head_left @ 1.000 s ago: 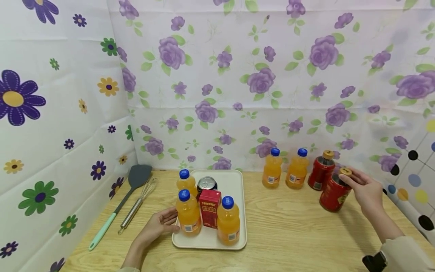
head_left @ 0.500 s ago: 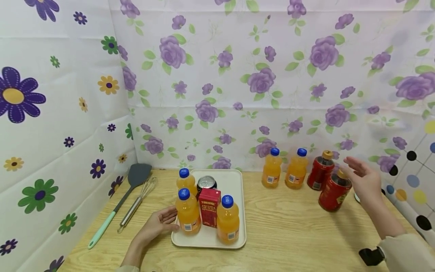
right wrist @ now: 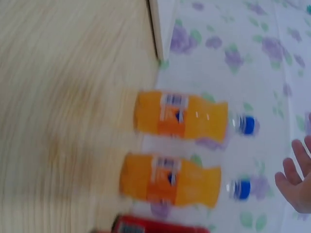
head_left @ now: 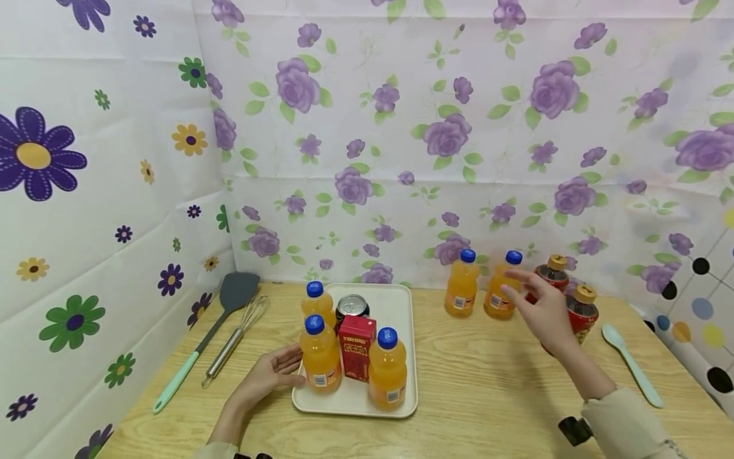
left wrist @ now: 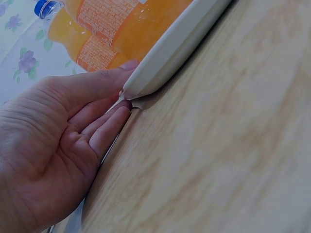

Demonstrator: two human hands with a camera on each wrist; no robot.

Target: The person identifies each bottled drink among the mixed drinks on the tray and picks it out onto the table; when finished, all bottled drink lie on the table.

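Observation:
My left hand [head_left: 269, 379] pinches the left rim of the cream tray [head_left: 373, 408], thumb above and fingertips against its underside in the left wrist view. The tray bears three orange juice bottles with blue caps, one of them the front-left juice bottle [head_left: 321, 360], plus a red drink carton [head_left: 357, 357] and a dark can [head_left: 352, 306]. My right hand [head_left: 545, 312] hovers with nothing in it, fingers spread, before two red-labelled bottles with gold caps, partly hiding them. Left of it stand two more orange juice bottles, the nearer being the right-hand juice bottle [right wrist: 170, 179] in the right wrist view.
A spatula [head_left: 197, 347] with a mint handle and a wire whisk [head_left: 232, 347] lie left of the tray. At the right lies a pale green spoon [head_left: 633, 366]. Flowered cloth [head_left: 401, 127] hangs behind the wooden table.
My right hand has let go of the front gold-capped bottle and moved left toward the orange juice bottles. The spoon has come into view. My left hand keeps its place at the tray.

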